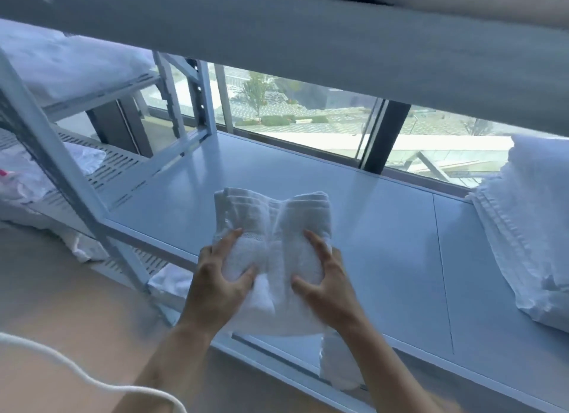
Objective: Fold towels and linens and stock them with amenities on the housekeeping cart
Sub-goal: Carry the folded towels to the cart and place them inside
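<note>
Head view: the only camera, looking down over a white shelf (385, 228) with a window behind.
Towel: a folded white towel (274, 228) lies at the shelf's front edge, its near end overhanging the lip toward 6 o'clock.
Long axis: it runs roughly 12 to 6, the stacked folded edges at the 12 end.
Left hand (220, 274): fingers spread and curled, gripping the towel's 9 o'clock side.
Right hand (323, 277): fingers likewise spread and bent, gripping the 3 o'clock side.
Key relation: the towel sits between both hands and extends away from them toward 12; neither hand is clearly nearer.
Likely move: pushing it deeper along that axis.
Neighbours: stacked white linens (529, 228) at 3 o'clock, well apart.
</note>
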`<state>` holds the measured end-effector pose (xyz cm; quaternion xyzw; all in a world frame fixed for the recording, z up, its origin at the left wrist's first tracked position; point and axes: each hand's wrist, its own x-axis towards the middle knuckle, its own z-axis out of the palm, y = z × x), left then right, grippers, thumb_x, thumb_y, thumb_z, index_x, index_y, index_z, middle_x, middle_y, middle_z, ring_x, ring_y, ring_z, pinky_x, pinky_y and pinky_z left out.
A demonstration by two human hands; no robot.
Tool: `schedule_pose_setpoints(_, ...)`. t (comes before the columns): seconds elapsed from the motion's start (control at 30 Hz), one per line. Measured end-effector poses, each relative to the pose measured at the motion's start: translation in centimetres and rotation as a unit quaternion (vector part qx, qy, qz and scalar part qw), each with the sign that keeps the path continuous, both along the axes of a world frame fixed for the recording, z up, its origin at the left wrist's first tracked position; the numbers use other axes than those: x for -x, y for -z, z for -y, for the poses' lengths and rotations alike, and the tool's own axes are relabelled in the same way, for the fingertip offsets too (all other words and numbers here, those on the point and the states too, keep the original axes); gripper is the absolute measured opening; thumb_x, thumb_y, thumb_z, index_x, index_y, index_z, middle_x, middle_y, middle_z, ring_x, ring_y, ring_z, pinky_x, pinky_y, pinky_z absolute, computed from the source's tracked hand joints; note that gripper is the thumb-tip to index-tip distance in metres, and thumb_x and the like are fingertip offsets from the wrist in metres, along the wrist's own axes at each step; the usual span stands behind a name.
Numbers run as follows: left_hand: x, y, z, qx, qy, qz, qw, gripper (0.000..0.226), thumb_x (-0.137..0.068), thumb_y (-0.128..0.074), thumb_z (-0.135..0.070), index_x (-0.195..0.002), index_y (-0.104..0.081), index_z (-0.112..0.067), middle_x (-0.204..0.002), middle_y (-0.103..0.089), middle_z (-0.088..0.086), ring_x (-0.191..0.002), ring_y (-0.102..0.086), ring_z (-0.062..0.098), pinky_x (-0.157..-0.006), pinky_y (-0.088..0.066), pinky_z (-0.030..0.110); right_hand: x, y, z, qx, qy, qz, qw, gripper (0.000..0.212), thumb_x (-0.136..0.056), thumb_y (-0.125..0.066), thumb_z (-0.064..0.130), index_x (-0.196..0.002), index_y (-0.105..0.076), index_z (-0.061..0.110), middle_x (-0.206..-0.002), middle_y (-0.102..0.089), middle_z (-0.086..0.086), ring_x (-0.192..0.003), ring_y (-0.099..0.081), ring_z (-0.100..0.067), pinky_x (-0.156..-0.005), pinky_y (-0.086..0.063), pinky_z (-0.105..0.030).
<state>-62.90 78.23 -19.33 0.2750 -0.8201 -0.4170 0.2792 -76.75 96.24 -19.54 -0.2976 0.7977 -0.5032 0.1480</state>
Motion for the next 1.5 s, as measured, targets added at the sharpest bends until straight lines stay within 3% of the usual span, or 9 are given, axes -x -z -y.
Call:
schedule_pose_setpoints(0.13,-5.8,-1.3,4.4,0.038,-0.049,0.001,0.998,0.073,-0.082,-0.081,-0.031,-0.146,-0.048,-0.042,-0.131,-0.049,-0.011,-0.119,-0.052,0.005,-0.103,-0.034,0.009,-5.0,-0.9,6.8,-0.001,-0.044,-0.029,0.999,0.088,-0.071,-0.074,0.045,-0.148,-0.033,0.059,-0.132,-0.034,0.015,-0.111,-0.042,0.027,-0.087,-0.033,0.007)
schedule_pose_setpoints(0.2,-9.1,-1.6,7.1,0.034,-0.072,0.007,0.997,0.072,-0.083,-0.081,-0.032,-0.146,-0.048,-0.041,-0.136,-0.051,-0.004,-0.124,-0.054,0.015,-0.105,-0.037,0.02,-7.8,-1.2,10.4,-0.01,-0.068,-0.035,0.997,0.089,-0.07,-0.073,0.047,-0.149,-0.033,0.057,-0.135,-0.034,0.012,-0.109,-0.048,0.017,-0.091,-0.033,0.004)
schedule_pose_setpoints(0.3,-14.7,-1.9,11.1,0.032,-0.117,0.012,0.993,0.071,-0.083,-0.08,-0.031,-0.146,-0.049,-0.04,-0.134,-0.053,0.005,-0.124,-0.055,0.022,-0.104,-0.035,0.019,-12.0,-1.7,15.9,-0.022,-0.109,-0.045,0.993,0.09,-0.068,-0.071,0.048,-0.149,-0.032,0.056,-0.135,-0.034,0.01,-0.111,-0.05,0.0,-0.097,-0.038,-0.01)
schedule_pose_setpoints(0.43,-22.6,-2.6,15.8,0.036,-0.193,0.012,0.981,0.071,-0.082,-0.08,-0.03,-0.146,-0.05,-0.042,-0.125,-0.052,0.004,-0.119,-0.057,0.025,-0.101,-0.036,0.018,-18.1,-2.7,23.3,-0.016,-0.181,-0.061,0.982,0.093,-0.066,-0.067,0.052,-0.152,-0.032,0.052,-0.133,-0.035,0.008,-0.103,-0.048,0.001,-0.096,-0.041,-0.016)
schedule_pose_setpoints(0.6,-31.7,-3.6,20.3,0.039,-0.287,0.003,0.957,0.07,-0.083,-0.08,-0.029,-0.145,-0.05,-0.043,-0.113,-0.049,0.001,-0.106,-0.063,0.025,-0.09,-0.038,0.016,-25.4,-4.0,31.5,-0.006,-0.268,-0.081,0.96,0.094,-0.066,-0.07,0.055,-0.153,-0.034,0.05,-0.139,-0.038,0.003,-0.116,-0.05,-0.012,-0.1,-0.041,-0.025)
schedule_pose_setpoints(0.97,-47.8,-2.9,27.1,0.031,-0.49,0.025,0.871,0.075,-0.083,-0.078,-0.038,-0.149,-0.042,-0.044,-0.109,-0.048,-0.001,-0.097,-0.057,0.02,-0.086,-0.044,0.03,-40.3,-3.9,47.6,0.012,-0.468,-0.118,0.876,0.09,-0.079,-0.083,0.03,-0.154,-0.036,0.042,-0.144,-0.038,-0.008,-0.134,-0.044,-0.025,-0.107,-0.036,-0.027)
schedule_pose_setpoints(1.13,-51.8,-2.1,32.7,0.039,-0.551,0.042,0.833,0.076,-0.083,-0.076,-0.044,-0.151,-0.04,-0.044,-0.109,-0.048,-0.001,-0.095,-0.055,0.018,-0.085,-0.044,0.028,-44.6,-2.8,56.2,0.016,-0.537,-0.089,0.839,0.087,-0.081,-0.08,0.028,-0.153,-0.035,0.046,-0.152,-0.032,-0.003,-0.139,-0.039,-0.021,-0.104,-0.03,-0.022)
schedule_pose_setpoints(1.33,-52.1,-1.9,41.9,0.02,-0.589,0.06,0.805,0.075,-0.086,-0.075,-0.04,-0.151,-0.038,-0.045,-0.114,-0.048,0.001,-0.098,-0.056,0.021,-0.084,-0.041,0.028,-45.7,-2.6,67.3,-0.003,-0.58,-0.081,0.811,0.087,-0.082,-0.077,0.034,-0.154,-0.03,0.049,-0.158,-0.029,0.0,-0.141,-0.04,-0.026,-0.11,-0.035,-0.038)
schedule_pose_setpoints(1.5,-52.1,-2.5,49.5,0.01,-0.622,0.043,0.782,0.074,-0.085,-0.075,-0.038,-0.148,-0.038,-0.048,-0.118,-0.046,-0.002,-0.106,-0.056,0.024,-0.089,-0.04,0.03,-46.3,-3.0,76.5,-0.003,-0.605,-0.066,0.793,0.086,-0.082,-0.074,0.043,-0.151,-0.025,0.057,-0.16,-0.024,0.007,-0.139,-0.041,-0.023,-0.101,-0.035,-0.033)
